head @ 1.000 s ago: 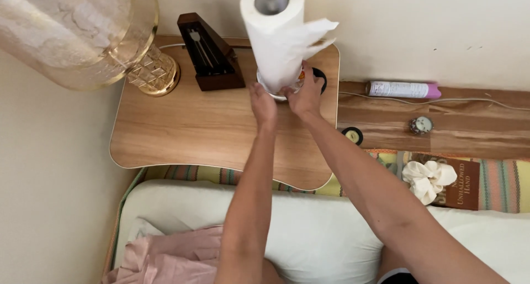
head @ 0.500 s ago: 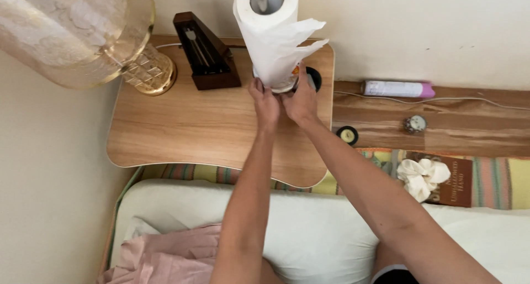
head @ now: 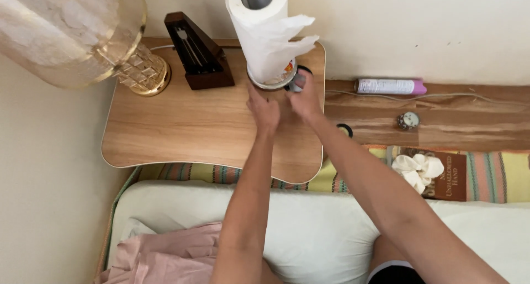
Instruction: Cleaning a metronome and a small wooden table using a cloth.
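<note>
Nearby, metronome point(head: 196, 52) and lamp point(head: 83, 35) flank paper-towel roll point(head: 265, 35), perhaps untouched.

A gold lamp point(head: 135, 71) and a dark wooden metronome point(head: 196, 52) stand on the wooden table point(head: 182, 129). Along the floor lie a pink-capped spray can point(head: 389, 86), a small clock point(head: 409, 120) and a book point(head: 441, 173) topped with white flowers point(head: 418, 168).

Bright, even daylight; soft shadows; slight blur; mild wide-angle edge distortion.

Cream wall point(head: 430, 24), wooden bedside table point(head: 182, 124), gold lamp point(head: 83, 35), white bed point(head: 309, 234)
</note>
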